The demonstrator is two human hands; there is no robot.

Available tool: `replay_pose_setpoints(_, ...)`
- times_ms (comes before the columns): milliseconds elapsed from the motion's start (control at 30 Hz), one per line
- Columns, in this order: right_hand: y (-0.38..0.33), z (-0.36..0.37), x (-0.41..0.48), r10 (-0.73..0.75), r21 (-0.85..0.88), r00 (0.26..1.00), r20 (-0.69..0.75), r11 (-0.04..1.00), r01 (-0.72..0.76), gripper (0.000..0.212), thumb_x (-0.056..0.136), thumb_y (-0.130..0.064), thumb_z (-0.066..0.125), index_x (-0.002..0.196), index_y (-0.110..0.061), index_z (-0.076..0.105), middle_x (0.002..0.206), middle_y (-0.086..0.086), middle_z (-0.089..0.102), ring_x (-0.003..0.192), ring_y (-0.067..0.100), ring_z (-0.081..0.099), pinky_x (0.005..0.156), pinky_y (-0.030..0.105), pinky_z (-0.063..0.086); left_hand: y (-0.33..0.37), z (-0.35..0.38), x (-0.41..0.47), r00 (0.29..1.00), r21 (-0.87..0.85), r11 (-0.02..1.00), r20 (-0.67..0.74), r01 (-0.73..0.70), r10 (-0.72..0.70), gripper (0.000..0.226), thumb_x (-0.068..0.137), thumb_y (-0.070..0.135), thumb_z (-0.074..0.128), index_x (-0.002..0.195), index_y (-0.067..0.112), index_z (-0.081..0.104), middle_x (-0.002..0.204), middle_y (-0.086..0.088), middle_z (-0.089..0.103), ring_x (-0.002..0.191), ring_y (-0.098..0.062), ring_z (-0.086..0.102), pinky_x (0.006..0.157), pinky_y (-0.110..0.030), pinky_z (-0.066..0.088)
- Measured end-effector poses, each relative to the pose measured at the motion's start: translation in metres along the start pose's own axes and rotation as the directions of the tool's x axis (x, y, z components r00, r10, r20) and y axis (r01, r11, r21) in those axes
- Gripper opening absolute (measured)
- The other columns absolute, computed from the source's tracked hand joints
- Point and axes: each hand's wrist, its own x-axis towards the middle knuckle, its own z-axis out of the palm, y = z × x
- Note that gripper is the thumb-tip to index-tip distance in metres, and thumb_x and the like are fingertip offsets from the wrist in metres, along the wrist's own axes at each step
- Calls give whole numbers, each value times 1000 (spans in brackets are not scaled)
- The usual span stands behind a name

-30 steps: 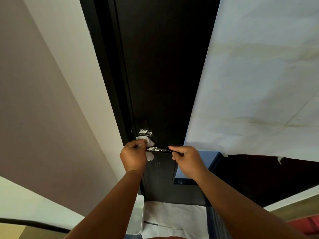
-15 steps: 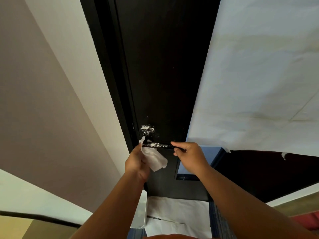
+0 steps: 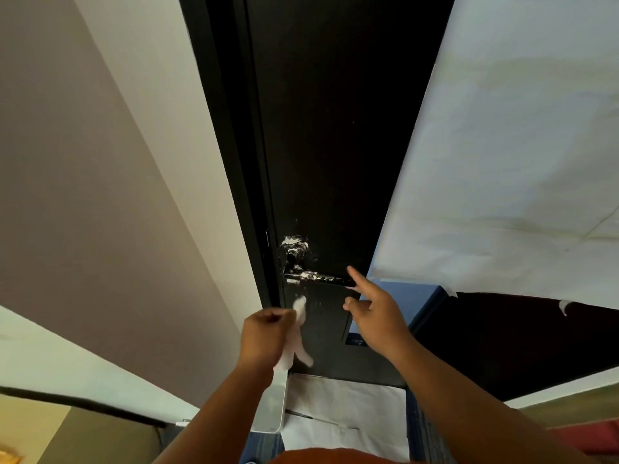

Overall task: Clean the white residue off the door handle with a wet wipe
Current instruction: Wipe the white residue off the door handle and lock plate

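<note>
A dark lever door handle (image 3: 315, 277) sticks out from a black door (image 3: 328, 128). White residue speckles the lever and its round base (image 3: 294, 246). My left hand (image 3: 266, 336) hangs below and left of the handle, shut on a crumpled white wet wipe (image 3: 298, 333) that trails down from the fist. My right hand (image 3: 375, 311) is just below the lever's right end, its index finger stretched out toward the tip and not gripping it. Both forearms rise from the bottom of the view.
White paper sheets (image 3: 502, 145) cover the surface right of the door. A blue box (image 3: 412, 299) sits behind my right hand. A white container (image 3: 273, 406) and white paper (image 3: 345, 416) lie on the floor below. A beige wall (image 3: 100, 162) is at left.
My left hand has pulled the wipe down and away from the handle. My right hand let go of the lever's end and opened, finger pointing. The lever stands bare.
</note>
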Motion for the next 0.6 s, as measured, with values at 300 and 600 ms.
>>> replay_pose_setpoints(300, 21, 24, -29, 124, 22, 948, 294, 990, -136, 33, 94, -19, 68, 122, -36, 69, 115, -16, 70, 108, 8, 65, 94, 30, 56, -16, 25, -2, 879, 317, 902, 460, -292, 123, 16, 100, 27, 64, 96, 25, 80, 88, 8, 77, 76, -1, 70, 78, -23, 58)
replay_pose_setpoints(600, 33, 6, -27, 262, 140, 949, 173, 948, -287, 22, 85, -28, 76, 69, -13, 70, 68, 5, 59, 73, 19, 57, 68, 34, 48, -17, 20, 0, 806, 275, 924, 589, -266, 57, 29, 88, 19, 79, 114, 31, 76, 104, 12, 77, 95, -4, 72, 83, -20, 59)
